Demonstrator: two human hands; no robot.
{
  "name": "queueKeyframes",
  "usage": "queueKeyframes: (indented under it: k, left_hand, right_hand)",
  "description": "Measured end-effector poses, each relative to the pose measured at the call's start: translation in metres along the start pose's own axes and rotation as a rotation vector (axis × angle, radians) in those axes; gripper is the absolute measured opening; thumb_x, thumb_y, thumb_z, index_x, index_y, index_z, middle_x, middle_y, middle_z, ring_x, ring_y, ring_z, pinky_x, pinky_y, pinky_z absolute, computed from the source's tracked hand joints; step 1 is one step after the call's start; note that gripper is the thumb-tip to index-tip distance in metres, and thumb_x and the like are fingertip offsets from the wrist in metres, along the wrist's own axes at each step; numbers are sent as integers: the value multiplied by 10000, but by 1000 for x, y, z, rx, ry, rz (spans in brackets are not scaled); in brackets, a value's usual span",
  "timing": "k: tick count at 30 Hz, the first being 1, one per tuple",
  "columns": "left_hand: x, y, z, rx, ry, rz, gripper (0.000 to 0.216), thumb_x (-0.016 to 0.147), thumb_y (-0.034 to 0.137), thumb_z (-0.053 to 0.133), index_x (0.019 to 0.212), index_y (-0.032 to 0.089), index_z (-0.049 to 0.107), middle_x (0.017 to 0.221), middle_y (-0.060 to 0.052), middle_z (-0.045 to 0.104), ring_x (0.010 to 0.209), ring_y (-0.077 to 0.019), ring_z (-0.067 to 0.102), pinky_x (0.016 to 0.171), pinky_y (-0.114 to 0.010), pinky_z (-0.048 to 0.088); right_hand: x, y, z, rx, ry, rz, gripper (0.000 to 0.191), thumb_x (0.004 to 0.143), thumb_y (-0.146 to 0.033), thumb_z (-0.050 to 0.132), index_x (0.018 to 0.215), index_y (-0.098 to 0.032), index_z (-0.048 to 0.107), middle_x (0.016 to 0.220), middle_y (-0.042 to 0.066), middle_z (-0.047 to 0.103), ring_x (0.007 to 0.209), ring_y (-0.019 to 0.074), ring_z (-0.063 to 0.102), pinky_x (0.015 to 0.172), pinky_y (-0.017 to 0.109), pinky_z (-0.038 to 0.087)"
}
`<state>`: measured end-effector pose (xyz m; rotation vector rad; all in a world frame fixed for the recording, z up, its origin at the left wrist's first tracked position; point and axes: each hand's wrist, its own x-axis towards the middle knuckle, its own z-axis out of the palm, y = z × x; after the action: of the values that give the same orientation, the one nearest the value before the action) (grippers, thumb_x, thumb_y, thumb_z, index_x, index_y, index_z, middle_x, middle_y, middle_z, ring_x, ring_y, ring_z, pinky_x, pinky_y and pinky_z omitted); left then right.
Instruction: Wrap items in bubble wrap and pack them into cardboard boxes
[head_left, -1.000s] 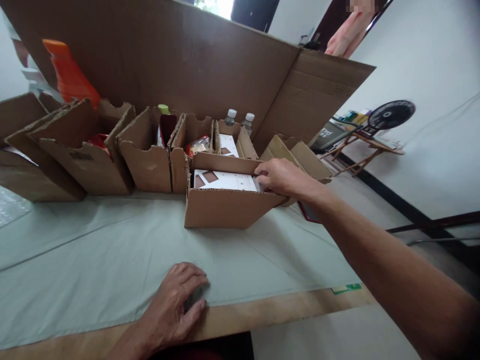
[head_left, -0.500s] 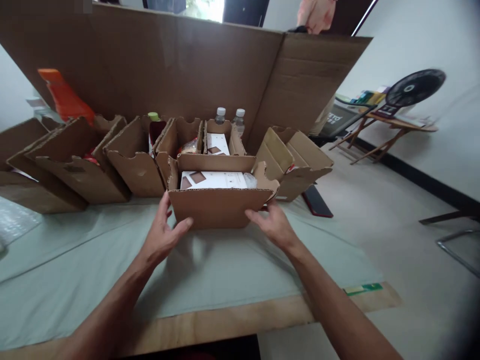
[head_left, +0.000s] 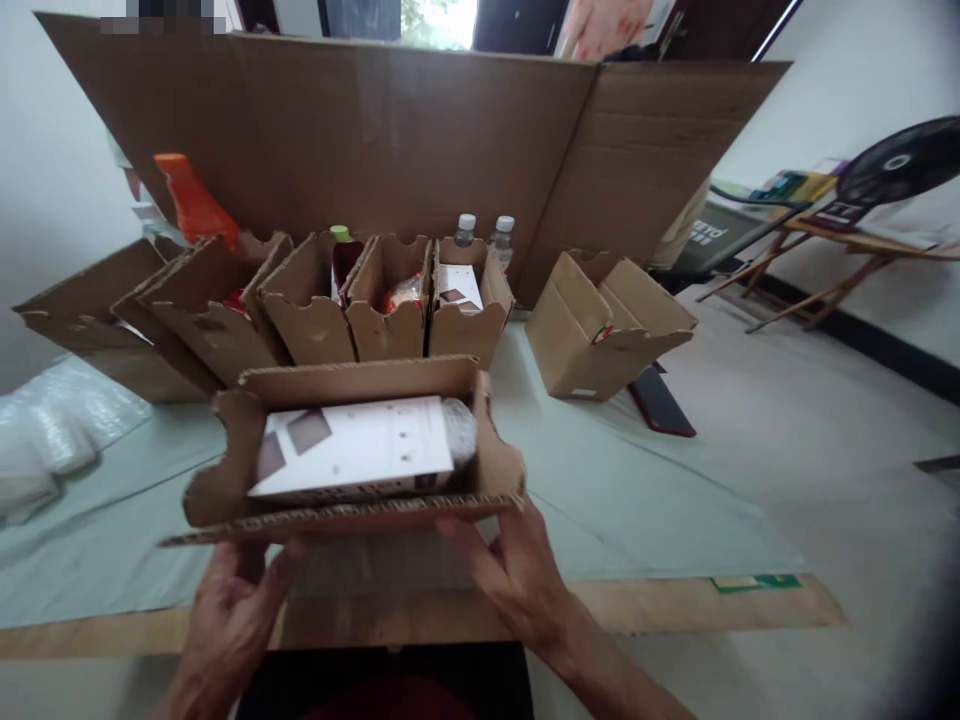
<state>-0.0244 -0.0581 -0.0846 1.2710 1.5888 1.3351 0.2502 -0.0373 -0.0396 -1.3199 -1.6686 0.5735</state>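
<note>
An open-topped cardboard box [head_left: 499, 462] is in front of me, close to the near edge of the table, its opening tilted towards me. Inside lies a white carton [head_left: 390, 435] printed with brown squares, and bubble wrap [head_left: 460, 432] is tucked at its right end. My left hand [head_left: 238, 605] grips the box's near wall from below on the left, thumb on the outside. On the right, my right hand [head_left: 517, 575] holds the near corner, its fingertips partly hidden behind the cardboard.
Several open cardboard boxes [head_left: 307, 325] line the back, holding packets, bottles and a carton. Another cardboard box [head_left: 577, 350] stands at the right beside a dark flat object [head_left: 664, 402]. Bubble wrap [head_left: 67, 425] lies left. A tall cardboard panel [head_left: 420, 140] rises behind; a person is beyond it.
Both hands have brought the cardboard box towards me and to the left, away from the row. Its opening now shows more of the white carton. The view has shifted slightly.
</note>
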Motion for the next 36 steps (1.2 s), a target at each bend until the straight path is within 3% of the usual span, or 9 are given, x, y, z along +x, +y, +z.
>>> queueKeyframes:
  k: [3, 6, 10, 15, 20, 24, 28, 32, 36]
  left_hand:
    - [42, 51, -5, 36, 65, 125, 617, 819, 624, 757, 1254, 211, 610, 1155, -90, 728, 1155, -318, 680, 969, -451, 595]
    - [76, 93, 33, -102, -11, 350, 723, 746, 727, 756, 1194, 178, 612, 1120, -90, 718, 1076, -304, 695, 951, -466, 593]
    - [53, 88, 71, -189, -214, 385, 633, 895, 665, 645, 1328, 210, 568, 1291, -121, 673, 1232, -308, 635, 1093, -497, 508]
    - [-11, 28, 11, -24, -46, 65, 553, 897, 643, 658, 1243, 213, 633, 1192, -112, 733, 1174, -320, 670, 1058, -484, 534]
    - [6, 33, -37, 43, 175, 102, 556, 863, 599, 730, 1269, 234, 623, 1171, -58, 736, 1149, -288, 672, 1049, -423, 542]
    - [22, 41, 13, -84, -5, 158, 580, 841, 630, 732, 1206, 189, 643, 1184, -90, 729, 1139, -289, 664, 1040, -424, 527]
    - [29, 37, 89, -186, -357, 165, 560, 895, 581, 682, 1267, 168, 622, 1213, -122, 723, 1104, -283, 669, 984, -419, 537]
    - [57, 42, 154, -340, -697, 274, 649, 888, 542, 689, 1411, 185, 545, 1394, -139, 653, 1276, -314, 599, 1082, -443, 486]
    - [83, 44, 199, -315, -674, 288, 692, 889, 541, 670, 1454, 178, 504, 1491, -159, 580, 1370, -332, 537, 1170, -501, 407]
  right_hand:
    - [40, -18, 6, 70, 8, 14, 524, 893, -541, 650, 1359, -307, 595, 1203, 82, 737, 1092, 326, 687, 924, 517, 582]
    - [58, -25, -25, -21, 147, 33, 429, 899, -538, 618, 1189, -225, 659, 1152, 106, 751, 1090, 312, 684, 965, 493, 558]
    - [19, -24, -71, -280, 340, 62, 375, 905, -524, 640, 1182, -275, 676, 1141, 98, 745, 1165, 369, 655, 1048, 587, 501]
    - [-16, -23, -18, -135, 59, 57, 277, 917, -525, 621, 1113, -344, 696, 978, 77, 757, 1003, 373, 703, 898, 582, 575]
    - [27, -33, 36, 75, -37, -11, 493, 891, -544, 647, 1318, -298, 631, 1121, 86, 746, 919, 306, 696, 754, 461, 604]
    - [15, -11, -2, -31, 125, 42, 358, 912, -541, 623, 1071, -234, 715, 1014, 90, 755, 781, 243, 684, 599, 346, 561]
    - [-37, 28, -48, -154, 401, 111, 320, 905, -497, 666, 1037, -212, 723, 1020, 83, 757, 1019, 274, 696, 921, 419, 566]
    - [-87, 56, -57, -138, 599, 264, 430, 838, -495, 746, 1143, -199, 679, 1126, 103, 723, 1141, 292, 653, 1066, 486, 486]
    - [-117, 81, -62, -37, 649, 384, 670, 775, -514, 799, 1337, -232, 567, 1286, 127, 646, 1050, 262, 667, 969, 453, 551]
